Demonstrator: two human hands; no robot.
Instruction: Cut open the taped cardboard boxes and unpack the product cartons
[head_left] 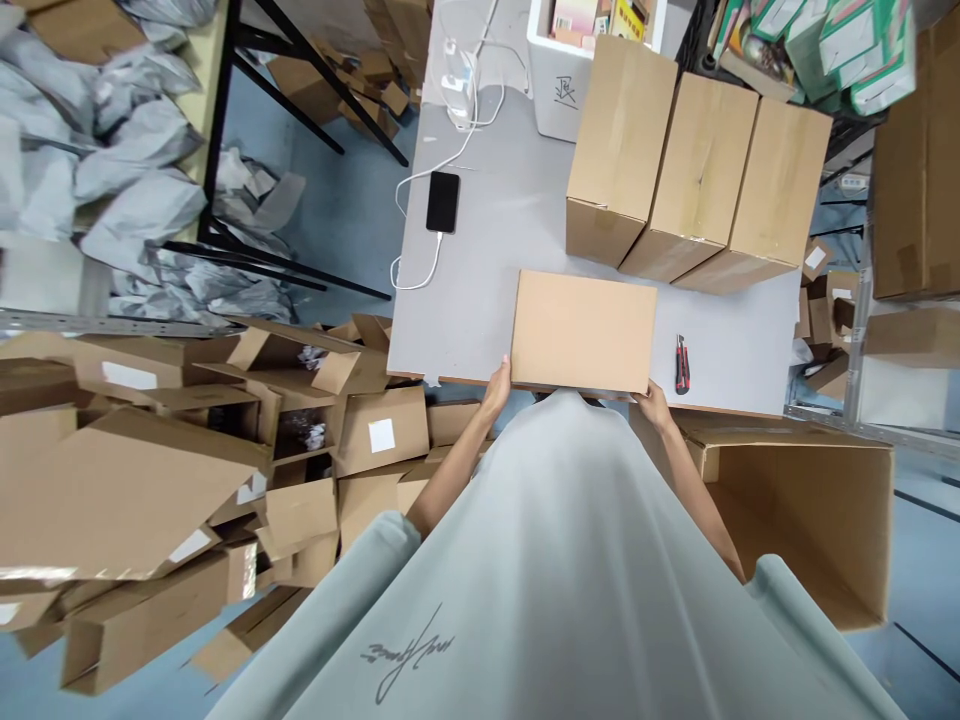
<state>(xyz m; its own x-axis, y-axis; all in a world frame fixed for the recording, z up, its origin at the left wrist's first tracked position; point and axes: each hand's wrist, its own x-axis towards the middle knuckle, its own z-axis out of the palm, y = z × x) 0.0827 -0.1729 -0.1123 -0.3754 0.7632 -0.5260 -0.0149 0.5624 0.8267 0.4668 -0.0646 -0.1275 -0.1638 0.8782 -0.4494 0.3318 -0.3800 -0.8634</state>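
Note:
A plain brown cardboard box [585, 330] lies at the front edge of the grey table [495, 230], close to my body. My left hand [497, 388] grips its near left corner. At the near right corner, my right hand [654, 402] has hold of the same box. Part of the fingers of both hands is hidden at the box's edges. To the right of the box lies a red and black utility knife [682, 366], apart from my right hand.
Three taller cardboard boxes [697, 170] stand in a row behind. A phone [442, 202] on a white cable lies at left; a white bin [555, 95] stands at the back. Empty cartons [135, 480] crowd the left floor, and a large open carton [802, 530] stands at right.

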